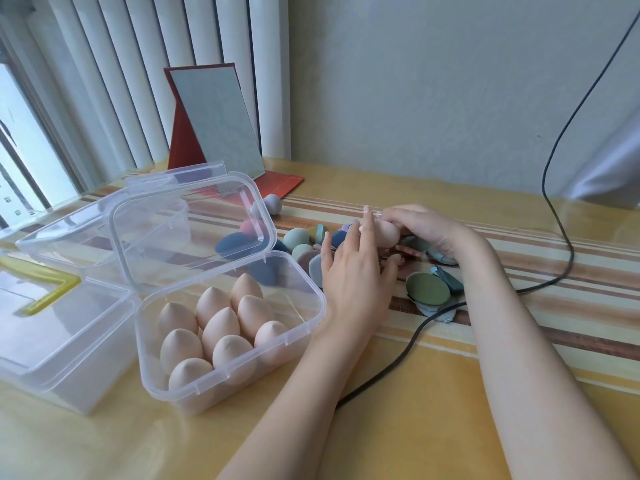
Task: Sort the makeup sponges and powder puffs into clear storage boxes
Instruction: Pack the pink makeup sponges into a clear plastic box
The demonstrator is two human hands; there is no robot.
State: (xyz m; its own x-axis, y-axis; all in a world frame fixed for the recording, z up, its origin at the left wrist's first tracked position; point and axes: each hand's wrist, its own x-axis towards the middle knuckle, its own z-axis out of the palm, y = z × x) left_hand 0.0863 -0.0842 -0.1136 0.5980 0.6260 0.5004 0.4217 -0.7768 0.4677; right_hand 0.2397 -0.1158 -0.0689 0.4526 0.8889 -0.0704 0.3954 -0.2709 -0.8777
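A clear storage box (313,308) stands open at the left with several beige egg-shaped sponges (221,327) in it. Behind and right of it lies a pile of coloured sponges and flat puffs (301,242); a round green puff (427,289) lies at its right end. My right hand (429,230) is curled over the pile, fingers shut on a beige sponge (386,233). My left hand (356,271) lies over the pile with fingers spread, its fingertips touching that same sponge.
A second clear box (65,348) with a yellow handle stands at far left. A red-backed standing mirror (214,123) is at the back. A black cable (398,358) runs across the yellow table between my forearms. A grey sponge (272,204) lies near the mirror.
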